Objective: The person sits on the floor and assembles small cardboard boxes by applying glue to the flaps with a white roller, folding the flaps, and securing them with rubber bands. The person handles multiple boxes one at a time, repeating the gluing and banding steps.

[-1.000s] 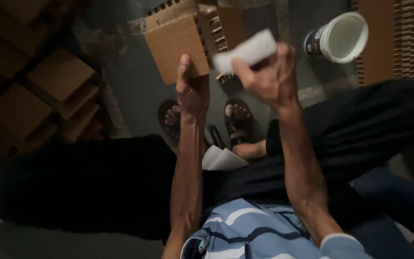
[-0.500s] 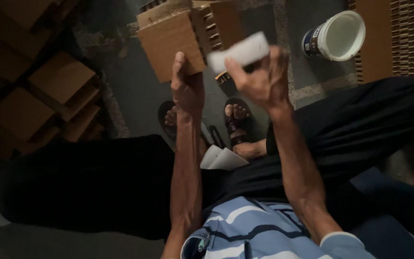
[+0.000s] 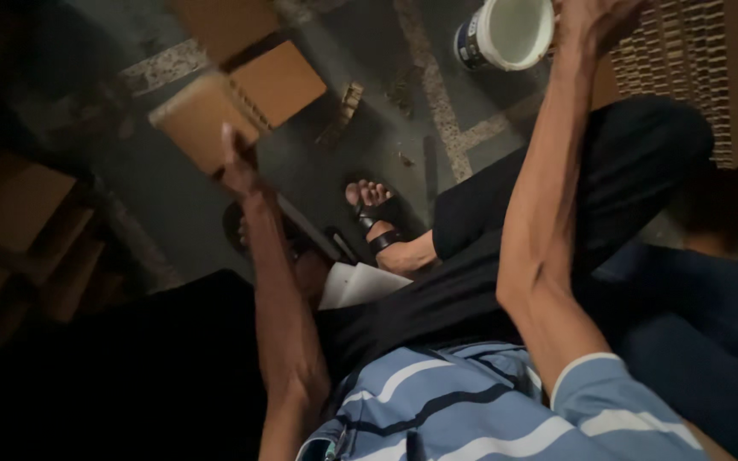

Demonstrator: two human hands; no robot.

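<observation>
**Hands raised over cardboard and a bucket**

While seated above a dark floor (image 3: 172,213), reaching out with both arms. Left hand (image 3: 237,162) at about 10 o'clock, touching the near edge of a blurred brown cardboard piece (image 3: 194,128); fingers too blurred to tell whether spread or pinching. Just beyond, toward 11 o'clock, a second flat cardboard piece (image 3: 279,81) lying on the floor. Right hand (image 3: 595,21) up at 1 o'clock, cut by the top edge, just beside the rim of a white bucket (image 3: 510,34) that shows its pale inside; fingers curled, hold not clear. Stack of corrugated cardboard (image 3: 694,77) at 2 o'clock behind the right forearm. Sandalled foot (image 3: 377,213) near centre on the floor, with white paper (image 3: 356,286) just below it toward 6 o'clock. Striped blue shirt (image 3: 489,410) at 6 o'clock. More cardboard boxes (image 3: 10,205) in shadow at 9 o'clock.
</observation>
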